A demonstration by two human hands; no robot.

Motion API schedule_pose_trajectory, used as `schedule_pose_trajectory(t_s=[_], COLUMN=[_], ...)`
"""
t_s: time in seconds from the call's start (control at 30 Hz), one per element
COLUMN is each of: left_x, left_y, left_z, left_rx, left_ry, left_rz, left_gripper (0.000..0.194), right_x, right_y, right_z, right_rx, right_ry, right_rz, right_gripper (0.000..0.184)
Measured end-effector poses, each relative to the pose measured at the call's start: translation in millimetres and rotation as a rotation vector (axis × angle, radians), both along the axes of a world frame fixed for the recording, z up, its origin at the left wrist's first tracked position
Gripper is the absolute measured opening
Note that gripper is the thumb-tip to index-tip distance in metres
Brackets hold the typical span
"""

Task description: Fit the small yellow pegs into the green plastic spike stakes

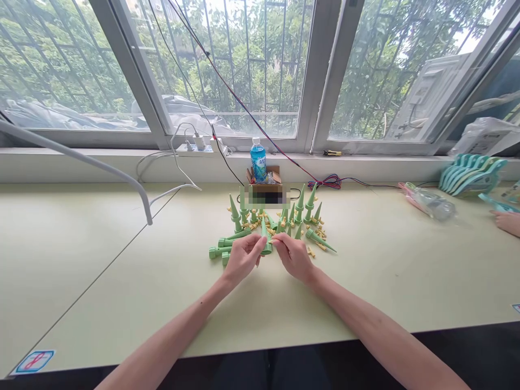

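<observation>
My left hand [244,255] is closed around a green plastic spike [265,246], a cone with a wide capped base, its tip pointing up and away. Close beside it, my right hand [293,254] pinches a small pale yellow piece [271,241] against the side of that spike; my fingers hide most of the piece. Behind my hands stand several green spikes [299,206], point up, with small yellow plastic pieces [320,233] scattered among them. More green spikes [221,252] lie on their sides left of my left hand, and another lying spike [322,240] is to the right.
A blue-liquid bottle [258,162] stands in a small cardboard box [276,176] by the sill. Coiled wires [325,181], a plastic bag [430,201] and stacked teal plastic parts [467,174] lie rightward. Another person's hand [507,222] shows at right. A white lamp arm [101,162] crosses the left.
</observation>
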State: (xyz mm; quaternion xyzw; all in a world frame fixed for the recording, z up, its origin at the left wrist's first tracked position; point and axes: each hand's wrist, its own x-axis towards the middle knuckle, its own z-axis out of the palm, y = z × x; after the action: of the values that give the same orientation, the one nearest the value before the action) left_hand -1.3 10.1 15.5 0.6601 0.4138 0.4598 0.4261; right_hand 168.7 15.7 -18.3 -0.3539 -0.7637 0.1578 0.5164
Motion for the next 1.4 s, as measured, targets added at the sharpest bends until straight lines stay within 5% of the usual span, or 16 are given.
schedule_pose_trajectory(t_s=[0.9, 1.4], left_x=[-3, 1], left_y=[9, 4], left_z=[-18.0, -5.5], left_rx=[0.399, 0.164], left_ry=[0.202, 0.148], left_rz=[0.027, 0.077], left_gripper=[0.018, 0.028], right_x=[1, -1], right_y=[2, 0], right_z=[-2.2, 0.0], right_rx=[-0.189, -0.045], right_ry=[-0.029, 0.050], right_rz=[-0.007, -0.112], right_gripper=[0.035, 0.036])
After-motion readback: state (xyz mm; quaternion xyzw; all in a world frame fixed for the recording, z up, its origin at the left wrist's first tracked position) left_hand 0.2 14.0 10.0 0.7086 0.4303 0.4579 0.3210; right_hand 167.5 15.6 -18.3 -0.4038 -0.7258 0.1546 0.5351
